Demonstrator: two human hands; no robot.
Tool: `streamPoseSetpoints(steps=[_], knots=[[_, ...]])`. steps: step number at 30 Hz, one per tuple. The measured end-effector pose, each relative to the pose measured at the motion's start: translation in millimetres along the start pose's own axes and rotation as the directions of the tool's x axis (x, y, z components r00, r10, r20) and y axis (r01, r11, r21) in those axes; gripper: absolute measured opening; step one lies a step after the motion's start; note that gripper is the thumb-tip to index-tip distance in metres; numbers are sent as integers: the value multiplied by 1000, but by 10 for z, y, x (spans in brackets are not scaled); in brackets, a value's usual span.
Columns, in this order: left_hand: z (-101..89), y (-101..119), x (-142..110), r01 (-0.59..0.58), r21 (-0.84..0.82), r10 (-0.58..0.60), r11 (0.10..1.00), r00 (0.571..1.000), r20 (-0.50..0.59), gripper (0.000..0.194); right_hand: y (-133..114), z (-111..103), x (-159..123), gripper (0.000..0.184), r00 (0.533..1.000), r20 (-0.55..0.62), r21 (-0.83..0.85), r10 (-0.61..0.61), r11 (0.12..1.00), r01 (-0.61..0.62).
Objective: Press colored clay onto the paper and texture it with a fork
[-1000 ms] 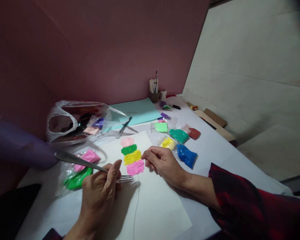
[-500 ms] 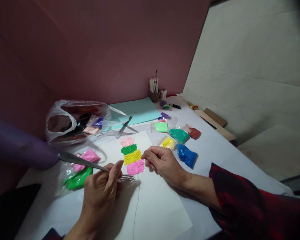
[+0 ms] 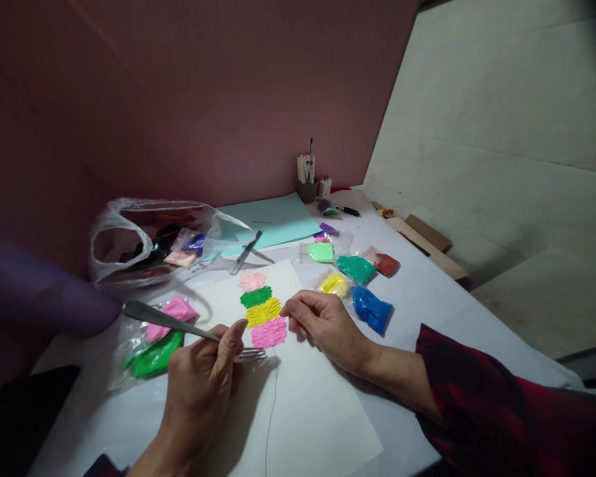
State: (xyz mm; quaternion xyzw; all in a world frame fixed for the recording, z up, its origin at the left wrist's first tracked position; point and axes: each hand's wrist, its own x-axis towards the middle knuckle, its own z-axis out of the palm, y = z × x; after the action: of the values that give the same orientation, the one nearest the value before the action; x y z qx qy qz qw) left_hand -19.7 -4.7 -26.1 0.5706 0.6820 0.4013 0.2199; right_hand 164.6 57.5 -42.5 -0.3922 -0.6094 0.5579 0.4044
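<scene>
A fork (image 3: 169,320) is in my left hand (image 3: 201,377), its tines over the paper just below the pink clay patch (image 3: 269,332). The fingers are closed around its neck. My right hand (image 3: 330,328) rests on the white sheet (image 3: 322,411) at the right edge of the clay, thumb and fingers pinched together; anything between them is hidden. Above the pink patch, a yellow patch (image 3: 263,312), a green patch (image 3: 256,297) and a pale pink patch (image 3: 253,281) form a column, all with ridged surfaces. A thin drawn line (image 3: 273,397) runs down from the pink patch.
Bags of blue (image 3: 371,310), yellow (image 3: 334,284) and teal clay (image 3: 356,269) lie right of the sheet. Green clay (image 3: 155,355) and pink clay (image 3: 171,318) lie left. Behind are a plastic bag (image 3: 122,271), a clear-handled tool (image 3: 246,253), turquoise paper (image 3: 278,215) and a pen cup (image 3: 307,192).
The fork's handle end has shifted slightly to the right in my left hand. My right hand and the clay patches look the same.
</scene>
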Motion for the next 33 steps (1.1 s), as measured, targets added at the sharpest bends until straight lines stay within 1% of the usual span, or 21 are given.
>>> streamPoseSetpoints(steps=[6, 11, 16, 18, 20, 23, 26, 30, 33], knots=[[-20, 7, -1, -37, 62, 39, 997, 999, -26, 50, 0, -1, -2, 27, 1000, -1, 3, -10, 1000, 10], [-28, 4, 22, -49, 82, 53, 995, 998, -43, 51, -3, -4, -1, 28, 1000, 7, 5, -19, 1000, 19], [-39, -17, 25, -109, 137, 119, 985, 991, -66, 49, 6, -4, -2, 28, 1000, 11, 7, -21, 1000, 21], [-48, -16, 19, -115, 153, 126, 981, 990, -62, 50, 2, -3, -3, 28, 1000, 11, 13, -24, 1000, 24], [-56, -5, 12, -117, 150, 129, 982, 989, -73, 50, -5, -2, -4, 28, 1000, 13, 17, -25, 1000, 25], [-63, 26, -4, -126, 125, 141, 984, 983, -119, 48, -9, -1, -3, 29, 1000, 14, 18, -19, 1000, 19], [-66, 60, -32, -110, 75, 121, 991, 978, -168, 45, -6, 0, -3, 28, 1000, 3, 28, -14, 1000, 14], [-75, 94, -81, -133, 52, 142, 990, 962, -232, 40, -23, -3, -11, 29, 999, -38, 67, 12, 998, -9], [-80, 112, -99, -147, -5, 140, 989, 953, -270, 34, -55, -13, -25, 32, 995, -95, 109, -1, 994, 12]])
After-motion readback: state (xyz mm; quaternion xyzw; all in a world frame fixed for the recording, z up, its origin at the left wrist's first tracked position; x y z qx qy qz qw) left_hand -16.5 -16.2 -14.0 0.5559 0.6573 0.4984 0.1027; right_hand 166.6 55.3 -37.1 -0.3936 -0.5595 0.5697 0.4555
